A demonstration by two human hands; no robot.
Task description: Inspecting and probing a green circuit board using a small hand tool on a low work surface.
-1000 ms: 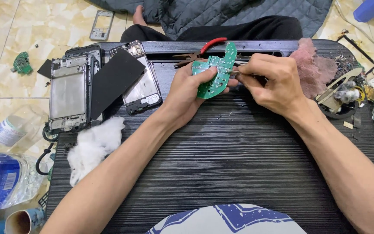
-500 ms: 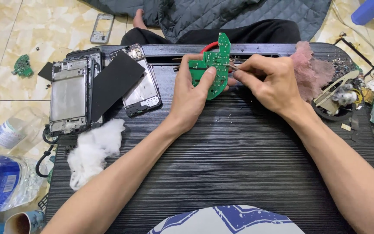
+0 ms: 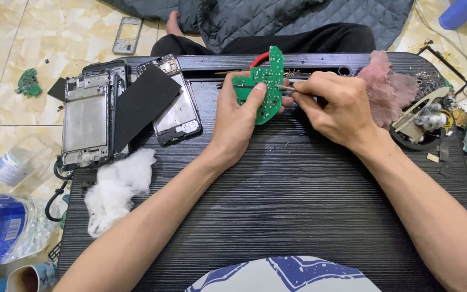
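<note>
My left hand (image 3: 239, 121) grips a green circuit board (image 3: 264, 86) and holds it upright above the far part of the black lap table (image 3: 277, 216). My right hand (image 3: 333, 108) pinches thin metal tweezers (image 3: 286, 88), whose tips touch the board's face. A red wire (image 3: 259, 58) curves behind the board.
Several opened phone frames (image 3: 85, 119) and a black panel (image 3: 141, 100) lie at the table's left, with white cotton (image 3: 117, 186) in front of them. A pink rag (image 3: 387, 89) and loose parts (image 3: 425, 121) lie at the right. A plastic bottle (image 3: 1, 230) lies on the tiled floor at left.
My left hand has turned the green board from lying tilted to standing upright. My right hand has brought the tweezers to the board's face.
</note>
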